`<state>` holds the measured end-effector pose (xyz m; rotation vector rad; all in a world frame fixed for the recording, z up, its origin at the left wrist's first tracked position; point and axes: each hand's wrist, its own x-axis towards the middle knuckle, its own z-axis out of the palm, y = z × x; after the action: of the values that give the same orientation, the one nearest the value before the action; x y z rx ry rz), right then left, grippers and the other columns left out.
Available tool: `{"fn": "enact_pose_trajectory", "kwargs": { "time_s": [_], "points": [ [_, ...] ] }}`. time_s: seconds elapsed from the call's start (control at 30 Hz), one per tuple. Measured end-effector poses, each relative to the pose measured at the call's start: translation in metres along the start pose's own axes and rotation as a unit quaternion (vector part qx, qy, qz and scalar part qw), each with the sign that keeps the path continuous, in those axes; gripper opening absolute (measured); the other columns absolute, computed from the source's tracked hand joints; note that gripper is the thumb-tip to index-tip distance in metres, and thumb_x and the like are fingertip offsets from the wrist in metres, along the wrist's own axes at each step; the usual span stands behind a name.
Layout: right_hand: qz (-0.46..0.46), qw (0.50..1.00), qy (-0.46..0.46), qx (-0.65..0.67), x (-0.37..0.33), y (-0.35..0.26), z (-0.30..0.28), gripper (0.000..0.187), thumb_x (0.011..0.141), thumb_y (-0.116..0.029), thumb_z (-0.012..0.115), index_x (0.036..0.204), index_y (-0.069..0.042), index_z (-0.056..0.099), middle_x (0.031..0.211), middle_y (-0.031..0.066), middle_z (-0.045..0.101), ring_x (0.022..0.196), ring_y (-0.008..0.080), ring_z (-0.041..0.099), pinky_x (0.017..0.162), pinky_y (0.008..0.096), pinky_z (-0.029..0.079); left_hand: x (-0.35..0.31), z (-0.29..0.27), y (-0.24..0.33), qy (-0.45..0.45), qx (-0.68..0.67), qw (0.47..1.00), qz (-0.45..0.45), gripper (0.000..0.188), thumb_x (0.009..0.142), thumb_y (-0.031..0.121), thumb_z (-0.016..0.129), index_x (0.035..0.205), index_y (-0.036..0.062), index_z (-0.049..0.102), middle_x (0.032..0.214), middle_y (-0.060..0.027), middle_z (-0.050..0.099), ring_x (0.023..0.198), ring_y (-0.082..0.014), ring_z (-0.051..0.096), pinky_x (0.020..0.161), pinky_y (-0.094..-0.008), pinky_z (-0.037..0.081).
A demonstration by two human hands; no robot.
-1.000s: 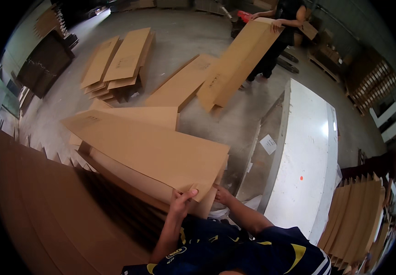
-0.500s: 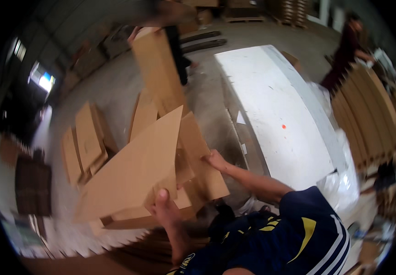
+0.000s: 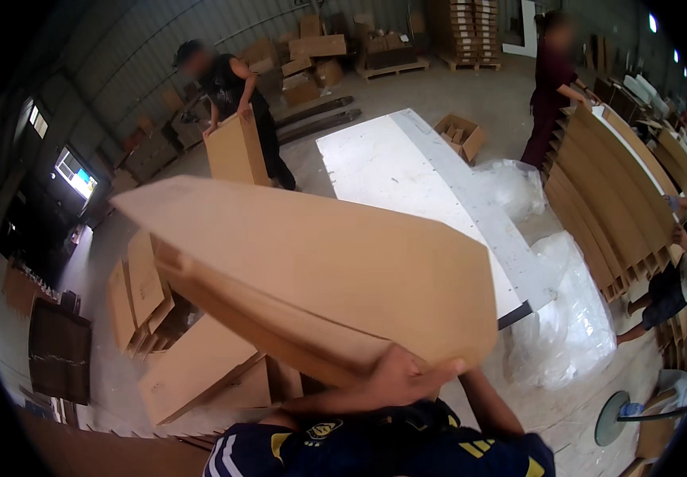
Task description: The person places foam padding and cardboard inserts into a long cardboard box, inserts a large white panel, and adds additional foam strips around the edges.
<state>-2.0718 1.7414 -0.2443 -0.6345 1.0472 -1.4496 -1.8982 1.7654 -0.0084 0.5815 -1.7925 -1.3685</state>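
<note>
A long brown cardboard box (image 3: 343, 270) is held up across my front, tilted, with its broad flat face upward and one end toward the far left. My left hand (image 3: 411, 378) grips its near edge, the thumb lying along the cardboard. My right forearm rises at the box's near right end; the right hand itself is hidden behind the cardboard. Below the held box, another long cardboard box (image 3: 192, 374) lies on the floor at the left.
A white-topped table (image 3: 395, 171) stands beyond the held box, with clear plastic wrap (image 3: 570, 318) to its right. More boxes (image 3: 138, 278) lie at left. A co-worker (image 3: 240, 99) holds an upright box (image 3: 236, 151). Other people work at a cardboard stack (image 3: 606, 199) on the right.
The cardboard I hold has been raised and swung to the right, now partly covering the white table. My right hand has gone out of sight behind it. The co-worker's box now stands farther away.
</note>
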Motion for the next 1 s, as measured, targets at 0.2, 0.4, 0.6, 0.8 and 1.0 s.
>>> {"fn": "enact_pose_trajectory", "kwargs": {
  "time_s": [0.2, 0.4, 0.6, 0.8, 1.0],
  "points": [
    [0.038, 0.995, 0.088, 0.033, -0.069, 0.005, -0.083, 0.030, 0.093, -0.023, 0.066, 0.105, 0.004, 0.068, 0.078, 0.0094, 0.070, 0.069, 0.0184, 0.066, 0.064, 0.0340, 0.054, 0.022, 0.106, -0.103, -0.195, 0.073, 0.971, -0.119, 0.034, 0.095, 0.016, 0.065, 0.125, 0.0008, 0.061, 0.118, -0.0186, 0.066, 0.112, -0.0331, 0.062, 0.099, -0.0403, 0.049],
    [0.096, 0.988, 0.114, 0.046, -0.105, 0.022, -0.112, 0.030, 0.094, -0.024, 0.065, 0.105, 0.004, 0.067, 0.079, 0.0104, 0.070, 0.070, 0.0197, 0.067, 0.065, 0.0344, 0.054, -0.010, 0.121, -0.125, -0.424, 0.121, 0.885, -0.152, 0.044, 0.100, 0.030, 0.058, 0.135, 0.0030, 0.057, 0.130, -0.0231, 0.061, 0.122, -0.0386, 0.058, 0.102, -0.0428, 0.047],
    [0.180, 0.979, 0.087, 0.033, -0.094, 0.035, -0.111, 0.030, 0.095, -0.025, 0.065, 0.105, 0.003, 0.067, 0.080, 0.0114, 0.069, 0.072, 0.0210, 0.067, 0.066, 0.0349, 0.054, -0.023, 0.125, -0.155, -0.287, 0.066, 0.945, -0.140, 0.050, 0.094, 0.029, 0.069, 0.134, 0.0021, 0.058, 0.129, -0.0215, 0.063, 0.119, -0.0329, 0.060, 0.101, -0.0425, 0.049],
    [0.364, 0.902, -0.078, -0.219, -0.073, 0.039, -0.095, 0.030, 0.095, -0.026, 0.064, 0.105, 0.003, 0.066, 0.080, 0.0124, 0.069, 0.073, 0.0224, 0.068, 0.066, 0.0353, 0.055, 0.019, 0.027, -0.102, -0.250, 0.024, 0.944, -0.214, 0.042, 0.091, 0.025, 0.066, 0.122, -0.0021, 0.061, 0.096, -0.0186, 0.070, 0.084, -0.0270, 0.067, 0.076, -0.0397, 0.054],
    [-0.178, 0.759, 0.212, -0.589, -0.102, -0.101, -0.022, 0.026, 0.095, -0.015, 0.065, 0.116, -0.001, 0.064, 0.108, 0.0178, 0.070, 0.104, 0.0331, 0.070, 0.088, 0.0419, 0.055, 0.016, -0.035, -0.092, -0.209, 0.161, 0.952, -0.154, 0.037, 0.086, 0.030, 0.064, 0.094, -0.0059, 0.066, 0.077, -0.0264, 0.065, 0.071, -0.0404, 0.065, 0.067, -0.0477, 0.051]
  ]
}}
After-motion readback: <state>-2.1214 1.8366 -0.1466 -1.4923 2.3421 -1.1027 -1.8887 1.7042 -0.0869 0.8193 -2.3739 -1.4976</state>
